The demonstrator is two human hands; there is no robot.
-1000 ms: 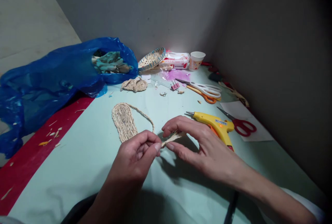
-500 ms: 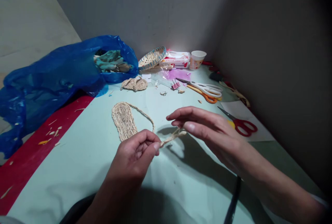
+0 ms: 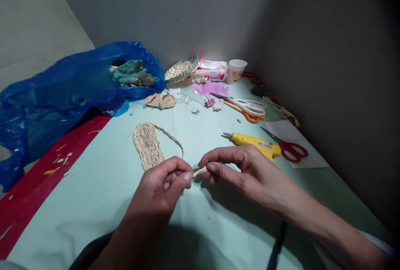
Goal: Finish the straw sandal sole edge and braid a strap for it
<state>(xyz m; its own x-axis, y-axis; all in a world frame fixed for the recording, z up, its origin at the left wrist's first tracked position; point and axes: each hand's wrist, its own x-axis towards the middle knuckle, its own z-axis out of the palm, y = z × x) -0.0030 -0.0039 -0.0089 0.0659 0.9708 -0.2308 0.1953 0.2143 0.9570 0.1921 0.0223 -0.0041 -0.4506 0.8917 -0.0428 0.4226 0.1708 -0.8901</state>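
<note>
Between my two hands runs a short stretch of pale straw cord (image 3: 200,171). My left hand (image 3: 167,182) pinches it between thumb and forefinger. My right hand (image 3: 240,170) pinches the cord's free end just to the right, its tip hidden by the fingers. From behind my left hand the braided cord arcs up and back to a coiled oval sole shape (image 3: 148,145), which lies flat on the table. The lower end of that coil is partly covered by my left hand. Beyond my right hand lies a yellow glue gun (image 3: 254,143), its nozzle pointing left.
Red-handled scissors (image 3: 290,149) lie on white paper at right; white-handled scissors (image 3: 250,106) and orange-handled scissors (image 3: 251,116) sit behind. At the back stand a paper cup (image 3: 236,71), a tissue pack (image 3: 212,71) and a woven basket (image 3: 182,70). A blue plastic bag (image 3: 71,78) fills the left. A small woven slipper (image 3: 161,100) lies nearby.
My right hand has come down and left, closing from spread fingers onto the cord's free end. The glue gun, mostly hidden before, now shows. My left hand keeps its pinch.
</note>
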